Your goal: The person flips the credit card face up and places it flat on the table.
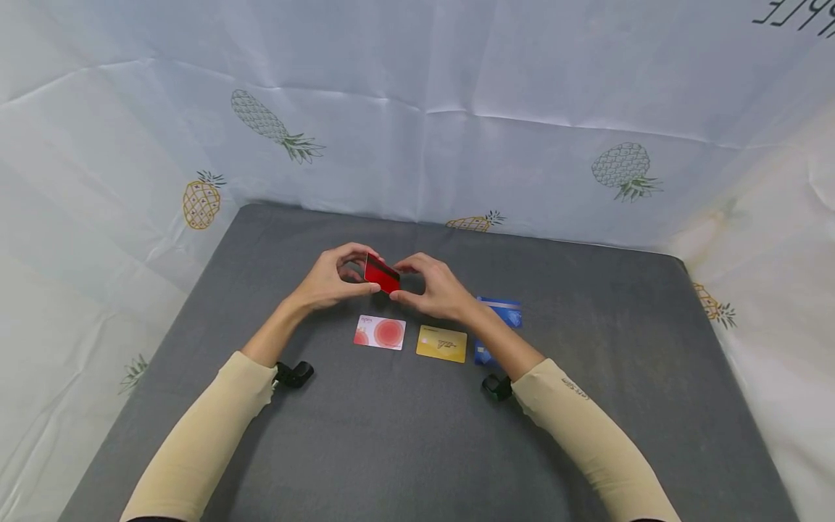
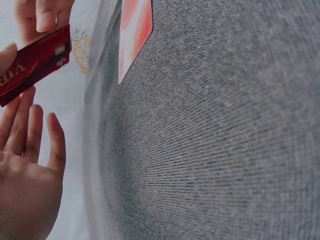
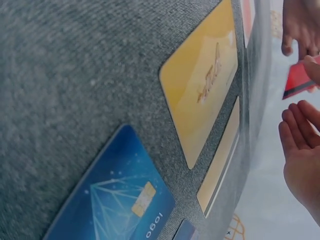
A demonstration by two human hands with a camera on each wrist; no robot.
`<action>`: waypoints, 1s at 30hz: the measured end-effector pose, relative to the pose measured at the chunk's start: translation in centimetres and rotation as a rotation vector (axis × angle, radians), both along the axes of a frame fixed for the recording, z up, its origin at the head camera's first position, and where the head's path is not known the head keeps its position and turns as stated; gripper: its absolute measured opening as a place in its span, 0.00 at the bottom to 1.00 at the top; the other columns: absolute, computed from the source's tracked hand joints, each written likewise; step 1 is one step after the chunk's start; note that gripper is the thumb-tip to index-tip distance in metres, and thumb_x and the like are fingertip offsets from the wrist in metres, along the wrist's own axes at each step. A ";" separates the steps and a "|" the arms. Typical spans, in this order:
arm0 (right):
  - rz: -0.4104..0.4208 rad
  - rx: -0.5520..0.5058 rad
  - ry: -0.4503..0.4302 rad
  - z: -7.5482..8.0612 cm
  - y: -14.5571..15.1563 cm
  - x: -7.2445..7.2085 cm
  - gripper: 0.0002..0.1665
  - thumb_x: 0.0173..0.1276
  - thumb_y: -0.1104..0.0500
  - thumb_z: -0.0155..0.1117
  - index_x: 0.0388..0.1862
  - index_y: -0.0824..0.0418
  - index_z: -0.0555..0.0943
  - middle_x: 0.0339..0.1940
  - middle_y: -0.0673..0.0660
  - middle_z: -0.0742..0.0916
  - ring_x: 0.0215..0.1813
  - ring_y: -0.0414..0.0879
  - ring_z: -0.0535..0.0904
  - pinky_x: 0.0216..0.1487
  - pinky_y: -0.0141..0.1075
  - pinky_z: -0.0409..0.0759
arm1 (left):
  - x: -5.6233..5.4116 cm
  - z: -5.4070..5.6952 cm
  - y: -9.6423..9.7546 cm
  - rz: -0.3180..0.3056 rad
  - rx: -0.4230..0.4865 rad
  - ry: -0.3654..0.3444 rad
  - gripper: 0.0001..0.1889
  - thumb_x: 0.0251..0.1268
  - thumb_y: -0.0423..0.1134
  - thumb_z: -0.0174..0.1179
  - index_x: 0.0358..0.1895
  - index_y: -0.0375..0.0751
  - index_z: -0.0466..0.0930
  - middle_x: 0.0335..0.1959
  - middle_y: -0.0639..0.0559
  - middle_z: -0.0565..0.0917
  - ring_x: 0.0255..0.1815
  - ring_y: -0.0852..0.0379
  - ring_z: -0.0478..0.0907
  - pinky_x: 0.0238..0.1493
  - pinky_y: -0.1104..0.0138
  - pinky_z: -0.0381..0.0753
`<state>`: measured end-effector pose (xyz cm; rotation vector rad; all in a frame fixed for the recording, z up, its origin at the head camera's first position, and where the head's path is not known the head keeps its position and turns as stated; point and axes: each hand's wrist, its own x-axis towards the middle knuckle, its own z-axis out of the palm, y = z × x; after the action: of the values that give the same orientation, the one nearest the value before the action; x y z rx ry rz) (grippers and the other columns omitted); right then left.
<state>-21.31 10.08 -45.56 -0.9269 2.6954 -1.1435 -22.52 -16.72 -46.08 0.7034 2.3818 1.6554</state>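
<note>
A red card (image 1: 380, 274) with a dark stripe is held up over the table, tilted, between both hands. My left hand (image 1: 328, 281) pinches its left side, thumb at the lower edge. At its right side my right hand (image 1: 433, 286) grips it with thumb and fingers. In the left wrist view the red card (image 2: 42, 62) shows its other face, with gold lettering and a chip. Below the hands lies a white card with red circles (image 1: 380, 332). A yellow card (image 1: 441, 344) is to the right of it.
Beside the yellow card, blue cards (image 1: 507, 313) lie partly hidden under the right forearm. A pale yellow striped card (image 3: 220, 162) shows behind the yellow one in the right wrist view. Grey cloth covers the table (image 1: 391, 449); a pineapple-print curtain (image 1: 404, 145) hangs around it.
</note>
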 end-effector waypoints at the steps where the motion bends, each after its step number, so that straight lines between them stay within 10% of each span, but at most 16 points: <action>1: -0.005 -0.005 -0.001 0.1 0.1 0.0 0.34 0.70 0.51 0.78 0.69 0.65 0.82 0.65 0.63 0.86 0.67 0.61 0.84 0.72 0.56 0.83 | 0.0 0.0 0.0 0.006 -0.005 0.009 0.28 0.62 0.33 0.78 0.66 0.39 0.81 0.59 0.40 0.87 0.49 0.50 0.83 0.50 0.69 0.87; 30: -0.089 -0.141 0.062 2.3 0.0 0.1 0.29 0.74 0.52 0.75 0.69 0.62 0.83 0.66 0.61 0.87 0.69 0.57 0.85 0.75 0.55 0.80 | -0.2 0.5 -0.3 0.018 -0.097 0.096 0.31 0.58 0.36 0.82 0.67 0.38 0.85 0.58 0.45 0.88 0.47 0.48 0.75 0.48 0.67 0.82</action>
<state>-21.26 10.08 -43.27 -0.8822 2.7605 -1.3597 -22.69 -17.03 -45.55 0.7632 2.5225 1.5330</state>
